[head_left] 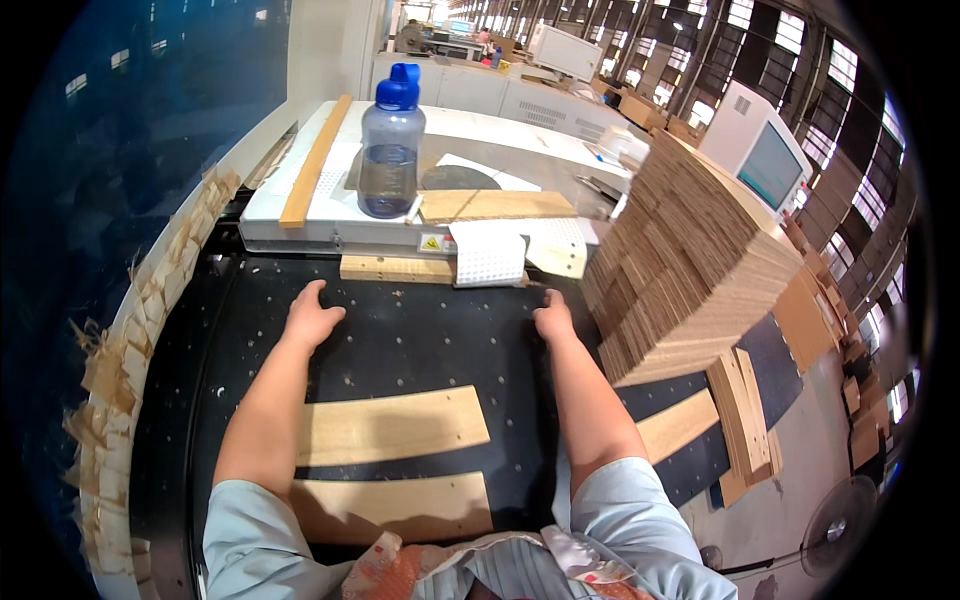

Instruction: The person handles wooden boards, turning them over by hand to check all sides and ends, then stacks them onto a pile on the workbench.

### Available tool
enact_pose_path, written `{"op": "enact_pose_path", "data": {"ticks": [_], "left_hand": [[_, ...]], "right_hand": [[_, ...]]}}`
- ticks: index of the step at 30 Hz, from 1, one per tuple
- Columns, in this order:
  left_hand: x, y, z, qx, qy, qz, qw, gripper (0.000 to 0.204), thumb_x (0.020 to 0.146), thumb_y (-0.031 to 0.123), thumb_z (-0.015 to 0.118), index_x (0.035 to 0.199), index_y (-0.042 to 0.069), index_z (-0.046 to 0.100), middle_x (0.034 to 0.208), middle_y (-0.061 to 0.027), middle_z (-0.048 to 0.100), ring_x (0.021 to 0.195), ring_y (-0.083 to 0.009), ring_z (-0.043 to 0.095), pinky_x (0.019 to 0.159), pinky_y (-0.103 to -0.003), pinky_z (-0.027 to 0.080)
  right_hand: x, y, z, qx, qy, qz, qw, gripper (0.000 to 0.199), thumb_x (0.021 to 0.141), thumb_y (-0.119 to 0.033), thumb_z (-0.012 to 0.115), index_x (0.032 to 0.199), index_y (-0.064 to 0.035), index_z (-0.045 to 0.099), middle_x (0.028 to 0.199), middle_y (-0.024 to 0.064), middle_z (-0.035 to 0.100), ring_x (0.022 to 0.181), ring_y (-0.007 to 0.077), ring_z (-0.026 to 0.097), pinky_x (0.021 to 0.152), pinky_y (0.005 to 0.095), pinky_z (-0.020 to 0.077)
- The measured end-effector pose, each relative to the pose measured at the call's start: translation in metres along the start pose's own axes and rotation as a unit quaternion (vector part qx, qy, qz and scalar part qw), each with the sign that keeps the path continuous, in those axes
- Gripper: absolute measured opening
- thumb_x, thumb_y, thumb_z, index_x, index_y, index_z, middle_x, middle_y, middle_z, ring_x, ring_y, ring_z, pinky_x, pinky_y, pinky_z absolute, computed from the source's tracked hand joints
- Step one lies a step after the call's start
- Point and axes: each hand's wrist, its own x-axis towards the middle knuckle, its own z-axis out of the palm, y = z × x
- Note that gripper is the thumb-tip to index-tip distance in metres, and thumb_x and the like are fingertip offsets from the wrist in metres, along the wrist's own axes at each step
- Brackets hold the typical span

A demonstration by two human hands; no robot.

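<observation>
My left hand (314,318) hovers over the black perforated table (430,345), thumb and forefinger spread, with nothing in it. It is nearest the left end of a narrow wooden board (395,268) lying along the table's far edge. Opposite, my right hand (554,318) is near that board's right end, its thumb and forefinger apart and no object visible in it. A sheet of white printed paper (490,255) hangs over the board's right part. Between my forearms lie two pale wooden boards, a farther one (395,425) and a nearer one (400,505); their left ends are hidden by my left arm.
A blue-capped water bottle (388,160) stands on the white machine top (300,205), beside wooden strips. To the right rises a tall stack of brown boards (690,250), with more wooden pieces (740,415) below it. A dark blue panel (130,200) borders the left.
</observation>
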Motion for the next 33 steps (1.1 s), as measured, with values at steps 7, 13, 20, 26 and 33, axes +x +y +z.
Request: {"op": "enact_pose_path", "data": {"ticks": [7,13,20,26,33], "left_hand": [[0.071,-0.017,0.044,0.053,-0.038,-0.039,0.997,0.061,0.072,0.020,0.060,0.131,0.016,0.044,0.123,-0.0202,0.052,0.122,-0.0341,0.043,0.101,-0.039,0.035],[0.054,-0.035,0.032,0.053,0.023,0.004,0.998,0.044,0.071,0.017,0.060,0.114,0.009,0.055,0.103,-0.0183,0.063,0.104,-0.0335,0.057,0.090,-0.040,0.044],[0.001,-0.062,-0.062,0.166,0.074,-0.067,0.981,0.029,0.076,0.028,0.056,0.093,0.004,0.060,0.093,-0.0204,0.063,0.092,-0.0361,0.059,0.079,-0.041,0.046],[-0.072,-0.061,-0.116,0.318,0.038,-0.087,0.944,0.032,0.078,0.034,0.057,0.083,0.002,0.060,0.087,-0.0199,0.064,0.086,-0.0353,0.061,0.076,-0.041,0.047],[-0.147,-0.017,-0.136,0.369,0.020,-0.100,0.924,0.038,0.075,0.032,0.065,0.098,0.003,0.060,0.092,-0.0189,0.064,0.090,-0.0338,0.060,0.077,-0.041,0.048]], "right_hand": [[0.070,0.025,0.045,0.049,-0.016,-0.022,0.998,0.070,0.067,0.007,0.052,0.135,0.0023,0.035,0.128,0.0222,0.049,0.119,0.0289,0.048,0.096,0.0310,0.0379],[0.002,0.013,0.025,0.086,-0.091,-0.043,0.991,0.065,0.064,0.010,0.051,0.128,0.0032,0.045,0.126,0.0159,0.053,0.120,0.0265,0.047,0.100,0.0295,0.0341],[-0.090,-0.005,0.023,0.130,-0.248,-0.153,0.948,0.062,0.067,0.009,0.048,0.129,-0.0007,0.046,0.123,0.0176,0.055,0.119,0.0273,0.049,0.100,0.0302,0.0368],[-0.131,-0.021,0.022,0.168,-0.368,-0.133,0.905,0.052,0.075,0.011,0.050,0.127,0.0035,0.047,0.125,0.0125,0.055,0.117,0.0198,0.050,0.100,0.0287,0.0361],[-0.168,-0.024,-0.010,0.114,-0.273,-0.150,0.943,0.052,0.081,-0.001,0.055,0.131,0.0002,0.041,0.124,0.0175,0.054,0.117,0.0261,0.050,0.099,0.0337,0.0378]]}}
